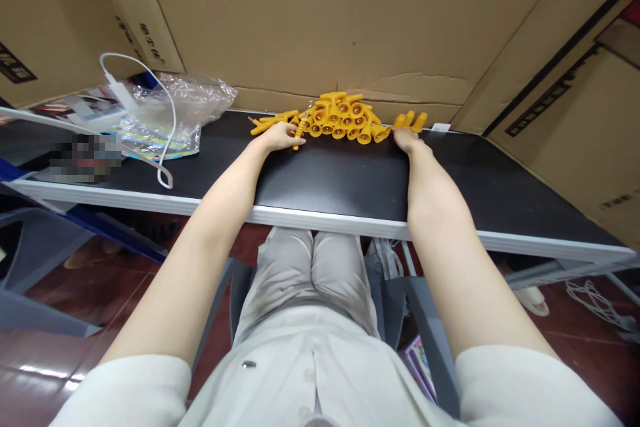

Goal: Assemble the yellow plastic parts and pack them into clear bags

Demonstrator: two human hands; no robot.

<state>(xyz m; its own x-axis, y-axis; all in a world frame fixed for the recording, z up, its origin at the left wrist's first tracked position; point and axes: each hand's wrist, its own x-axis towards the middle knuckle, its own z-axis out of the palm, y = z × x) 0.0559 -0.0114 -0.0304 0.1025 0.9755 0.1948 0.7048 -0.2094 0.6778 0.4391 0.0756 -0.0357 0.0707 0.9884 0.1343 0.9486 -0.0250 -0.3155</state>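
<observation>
My left hand (281, 137) is closed around a ridged yellow plastic corkscrew piece (299, 136), held upright just left of the central pile. Beside that hand lie several yellow corkscrew handles (270, 123), one with a metal spiral tip showing. Stacked in the middle, against the cardboard, are several yellow bell-shaped corkscrew bodies (345, 121), most with their round openings facing me. At the pile's right end, my right hand (406, 139) touches a small group of yellow pieces (411, 121); its fingers are mostly hidden, so its grip cannot be made out.
A black tabletop (335, 177) with a metal front edge carries everything. Tall cardboard (350, 20) walls the back and right. On the left are clear plastic bags (193, 103), a white cable (174, 120) and a blurred-out item (85, 157). A small white tag (441, 127) lies at right.
</observation>
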